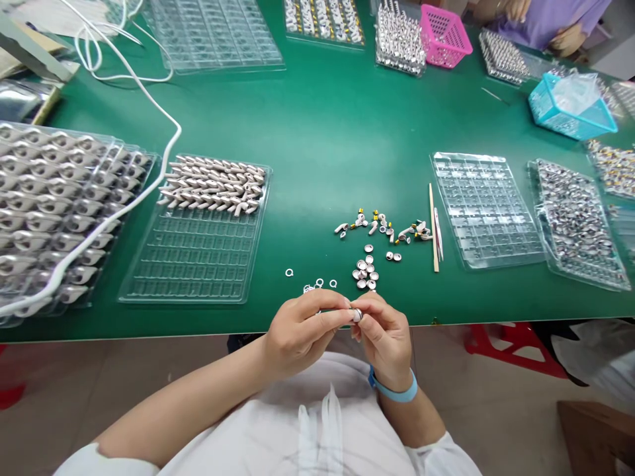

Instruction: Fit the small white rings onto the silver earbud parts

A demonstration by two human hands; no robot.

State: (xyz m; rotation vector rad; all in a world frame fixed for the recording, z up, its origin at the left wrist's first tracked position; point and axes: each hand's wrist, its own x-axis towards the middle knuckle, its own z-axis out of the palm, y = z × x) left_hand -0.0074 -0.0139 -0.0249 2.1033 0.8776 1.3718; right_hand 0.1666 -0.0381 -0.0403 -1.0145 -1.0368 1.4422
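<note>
One green table (317, 125) is stretching before me; over its near edge the left hand (302, 334) and right hand (389, 340) are pinching a small round piece (357, 316), sitting between both sets of fingertips, equally near; I'm not making out its long axis.

Left hand (308, 329) and right hand (387, 337) meet at near edge of green desk (307, 119), both pinching one small round part (357, 315). Just beyond, metal cups (362, 265) lie in loose cluster, white rings (308, 289) to their left. Wooden stick (433, 228) lies near clear tray (489, 210). Farther away stand pink basket (445, 36) and blue basket (570, 114).
</note>
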